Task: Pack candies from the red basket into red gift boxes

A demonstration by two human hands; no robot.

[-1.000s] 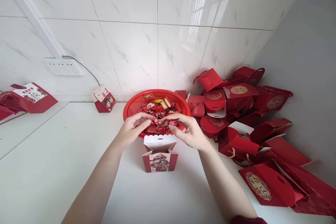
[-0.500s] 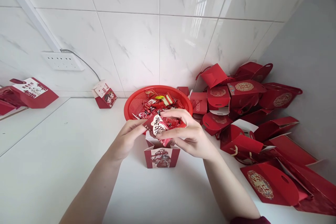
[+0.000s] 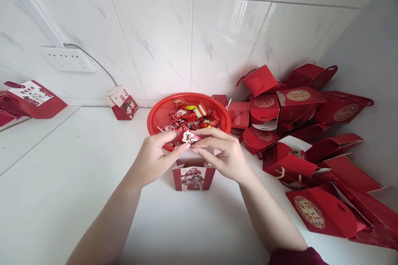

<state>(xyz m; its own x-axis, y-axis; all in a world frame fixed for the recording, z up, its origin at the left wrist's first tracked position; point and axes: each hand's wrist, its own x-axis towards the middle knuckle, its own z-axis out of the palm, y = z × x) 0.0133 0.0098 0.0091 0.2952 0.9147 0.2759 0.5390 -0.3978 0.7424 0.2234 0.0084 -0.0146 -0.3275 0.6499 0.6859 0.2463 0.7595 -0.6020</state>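
Note:
A red candy packet [image 3: 188, 136] with a white label is pinched between the fingers of my left hand [image 3: 157, 155] and my right hand [image 3: 222, 151]. Both hands are over the near rim of a red plastic basket [image 3: 154, 112], which holds a heap of wrapped candies [image 3: 189, 116]. Just below the packet, a small red box [image 3: 193, 179] with a printed picture stands upright with its top open. My fingertips partly cover the packet.
Many red gift boxes [image 3: 298, 109] are piled along the right side. A small red-and-white box [image 3: 123, 103] stands by the wall, beneath a power strip [image 3: 68, 59]. More red packaging [image 3: 40, 101] lies at the far left of the white table [image 3: 77, 165].
Both hands have drawn closer together around the packet, which is now tilted and folded, showing less of its label. The view has shifted slightly.

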